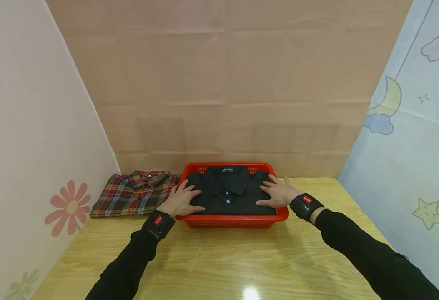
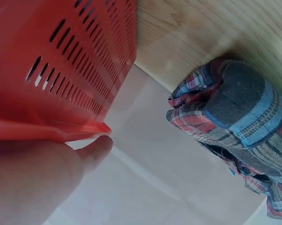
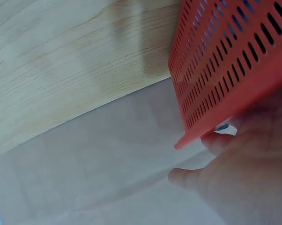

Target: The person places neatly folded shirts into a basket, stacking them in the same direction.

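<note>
from the head view, the folded black shirt (image 1: 228, 191) is already lying inside the red basket (image 1: 234, 220), collar towards the far wall, filling it almost edge to edge. the left hand (image 1: 180, 201) is resting flat on the shirt's left side with its fingers spread, and the right hand (image 1: 278, 193) is doing the same on the right side, pressing nothing but cloth. so the black shirt looks packed; to my eye the hands are just smoothing it down. the folded plaid shirt (image 1: 134, 193) is sitting on the wooden bench (image 1: 219, 262) just beside the basket's left wall, not yet in it, so that part seems left to do.

from the left wrist view, the basket's slotted wall (image 2: 80, 61) is filling the top left, a fingertip (image 2: 96, 147) is poking out under the rim, and the plaid shirt (image 2: 239, 122) is lying near it on the bench.

from the right wrist view, the basket's corner (image 3: 225, 75) is hanging over the bench (image 3: 61, 70), with blurred fingers (image 3: 188, 176) stretching past the rim, straight rather than curled.
</note>
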Motion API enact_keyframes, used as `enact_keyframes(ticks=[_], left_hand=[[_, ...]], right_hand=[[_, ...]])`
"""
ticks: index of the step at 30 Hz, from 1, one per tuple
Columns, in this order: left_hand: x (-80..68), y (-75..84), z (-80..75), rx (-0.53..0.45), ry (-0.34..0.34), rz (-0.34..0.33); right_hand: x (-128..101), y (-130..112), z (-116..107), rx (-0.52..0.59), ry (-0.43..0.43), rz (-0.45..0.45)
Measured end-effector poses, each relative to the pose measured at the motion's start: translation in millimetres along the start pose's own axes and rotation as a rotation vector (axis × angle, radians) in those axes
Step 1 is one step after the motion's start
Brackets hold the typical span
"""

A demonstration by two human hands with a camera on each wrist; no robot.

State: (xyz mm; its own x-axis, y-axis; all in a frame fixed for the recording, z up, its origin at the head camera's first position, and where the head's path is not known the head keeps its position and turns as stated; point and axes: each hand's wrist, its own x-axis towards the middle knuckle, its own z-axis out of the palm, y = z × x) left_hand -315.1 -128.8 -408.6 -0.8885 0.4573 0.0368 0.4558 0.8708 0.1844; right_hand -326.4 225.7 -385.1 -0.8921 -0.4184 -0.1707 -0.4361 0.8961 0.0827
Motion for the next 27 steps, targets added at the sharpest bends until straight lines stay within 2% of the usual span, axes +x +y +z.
enact_keyframes(ticks=[8, 16, 23, 27], left_hand=[[-0.3, 1.7, 0.7, 0.02, 0.014, -0.015], [-1.5, 1.3, 2.6, -0.021, 0.034, -0.026], [-2.4, -0.2, 2.3, -0.101, 0.042, -0.043], [-2.7, -0.9, 2.2, -0.101, 0.039, -0.07]], right_hand=[[0, -4, 1, -0.065, -0.066, 0.057], [-2, -8, 1, -0.13, -0.111, 0.082], [-4, -14, 0, -0.163, -0.111, 0.083], [-5, -15, 0, -0.163, -0.099, 0.081]])
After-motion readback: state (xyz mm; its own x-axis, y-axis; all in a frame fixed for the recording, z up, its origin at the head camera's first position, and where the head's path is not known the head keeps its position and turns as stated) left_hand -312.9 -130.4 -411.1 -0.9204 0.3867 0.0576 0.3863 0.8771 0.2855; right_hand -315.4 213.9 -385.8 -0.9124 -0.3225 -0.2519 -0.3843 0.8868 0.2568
